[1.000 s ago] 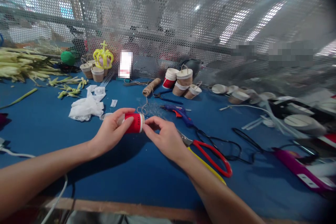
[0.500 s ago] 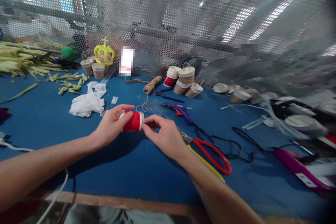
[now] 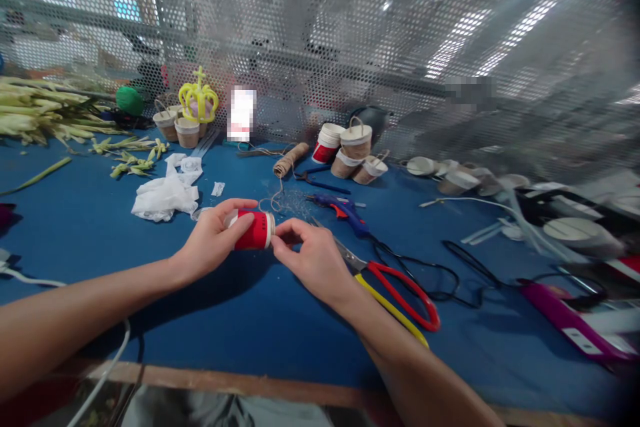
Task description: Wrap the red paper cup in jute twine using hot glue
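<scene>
Left hand (image 3: 213,240) gripping red cup (image 3: 254,230), scissors (image 3: 395,290) beside

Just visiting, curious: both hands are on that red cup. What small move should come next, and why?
Probably turn the cup slightly with the left hand. It is held sideways above the table, and the right hand pinches its white edge, so turning would bring up a fresh stretch.

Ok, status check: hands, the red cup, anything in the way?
Left hand grips red cup, lying sideways. Right hand pinches its white end. Scissors lie beside right wrist, clear of cup.
</scene>
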The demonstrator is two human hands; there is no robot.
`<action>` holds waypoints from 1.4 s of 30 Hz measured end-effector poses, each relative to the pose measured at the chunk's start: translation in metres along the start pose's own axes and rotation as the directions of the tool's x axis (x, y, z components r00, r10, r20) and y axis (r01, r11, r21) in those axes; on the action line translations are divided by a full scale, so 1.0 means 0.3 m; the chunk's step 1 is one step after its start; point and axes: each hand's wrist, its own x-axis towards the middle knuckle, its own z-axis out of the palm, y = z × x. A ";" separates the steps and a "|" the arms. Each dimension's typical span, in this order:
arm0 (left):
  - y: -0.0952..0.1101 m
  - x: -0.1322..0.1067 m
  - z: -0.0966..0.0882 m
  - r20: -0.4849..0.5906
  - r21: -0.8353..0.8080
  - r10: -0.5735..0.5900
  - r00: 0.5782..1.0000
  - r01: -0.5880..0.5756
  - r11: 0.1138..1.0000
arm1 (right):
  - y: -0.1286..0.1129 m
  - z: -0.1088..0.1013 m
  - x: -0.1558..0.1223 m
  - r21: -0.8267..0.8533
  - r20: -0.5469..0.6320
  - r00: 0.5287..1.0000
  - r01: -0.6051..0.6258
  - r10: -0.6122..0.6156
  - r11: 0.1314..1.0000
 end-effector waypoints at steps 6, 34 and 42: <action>-0.005 -0.002 -0.006 0.014 0.082 0.058 0.998 -0.059 0.995 | -0.006 -0.008 0.005 0.061 0.034 0.999 -0.024 0.022 0.998; -0.009 -0.016 -0.017 0.043 0.345 0.309 0.950 -0.304 0.888 | -0.007 -0.017 0.003 0.074 0.051 0.999 -0.023 0.019 0.997; -0.012 -0.022 -0.016 0.099 0.435 0.360 0.928 -0.366 0.823 | -0.009 -0.030 0.013 0.193 0.073 0.993 -0.101 0.089 0.976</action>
